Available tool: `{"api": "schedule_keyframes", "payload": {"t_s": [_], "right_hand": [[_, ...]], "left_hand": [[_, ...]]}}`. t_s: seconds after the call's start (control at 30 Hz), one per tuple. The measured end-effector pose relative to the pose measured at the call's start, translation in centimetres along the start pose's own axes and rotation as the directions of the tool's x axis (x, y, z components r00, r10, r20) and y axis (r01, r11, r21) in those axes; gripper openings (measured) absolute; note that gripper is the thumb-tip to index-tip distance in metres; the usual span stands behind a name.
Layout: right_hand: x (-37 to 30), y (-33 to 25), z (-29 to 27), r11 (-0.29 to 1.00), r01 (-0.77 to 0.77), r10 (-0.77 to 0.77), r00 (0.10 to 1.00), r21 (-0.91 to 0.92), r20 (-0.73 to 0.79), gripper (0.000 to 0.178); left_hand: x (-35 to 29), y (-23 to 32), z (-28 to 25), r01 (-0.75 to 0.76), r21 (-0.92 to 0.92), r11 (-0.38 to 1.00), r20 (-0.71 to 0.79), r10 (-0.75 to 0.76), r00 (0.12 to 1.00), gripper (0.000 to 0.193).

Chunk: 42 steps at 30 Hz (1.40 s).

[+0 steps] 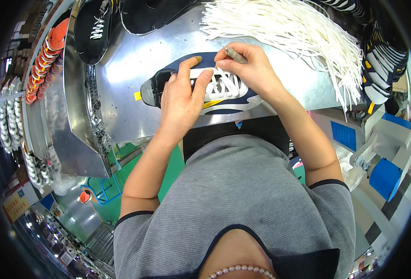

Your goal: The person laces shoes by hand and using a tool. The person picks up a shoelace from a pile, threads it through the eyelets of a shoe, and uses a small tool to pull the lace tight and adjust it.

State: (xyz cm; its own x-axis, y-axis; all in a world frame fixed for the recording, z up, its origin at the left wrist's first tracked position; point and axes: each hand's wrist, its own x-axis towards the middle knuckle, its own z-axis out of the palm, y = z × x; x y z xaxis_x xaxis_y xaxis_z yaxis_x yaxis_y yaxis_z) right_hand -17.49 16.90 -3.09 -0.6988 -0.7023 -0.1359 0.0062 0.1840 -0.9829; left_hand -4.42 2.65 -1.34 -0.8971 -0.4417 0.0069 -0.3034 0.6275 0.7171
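Note:
A navy shoe upper [237,105] with white lacing lies on its side along the metal table's near edge, toe to the right. Over its ankle end my left hand [182,95] presses and grips it, thumb and forefinger on either side of the tongue area; coverings show on those two fingertips. My right hand [256,67] is closed on a small metal-tipped tool [235,56] with a wrapped handle, its tip pointing up and left. Those fingertips also pinch at a white shoelace [228,83] by the eyelets. The exact grip on the lace is partly hidden.
A big heap of white laces [284,28] covers the table's far right. Black shoe uppers [93,32] lie at the far left. Stacked striped uppers [384,69] stand at right, orange pieces [45,63] along the left rail. A metal trough [82,111] borders the table.

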Motion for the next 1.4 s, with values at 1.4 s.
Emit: {"api": "schedule_keyframes", "payload": {"t_s": [1.4], "right_hand": [[-2.6,1.9,0.6,0.935,0.215,-0.283,0.932,-0.281,-0.228,0.024]], "left_hand": [[0.2,-0.8,2.6,-0.086,-0.311,0.947,-0.192,0.025,0.981,0.061]]}}
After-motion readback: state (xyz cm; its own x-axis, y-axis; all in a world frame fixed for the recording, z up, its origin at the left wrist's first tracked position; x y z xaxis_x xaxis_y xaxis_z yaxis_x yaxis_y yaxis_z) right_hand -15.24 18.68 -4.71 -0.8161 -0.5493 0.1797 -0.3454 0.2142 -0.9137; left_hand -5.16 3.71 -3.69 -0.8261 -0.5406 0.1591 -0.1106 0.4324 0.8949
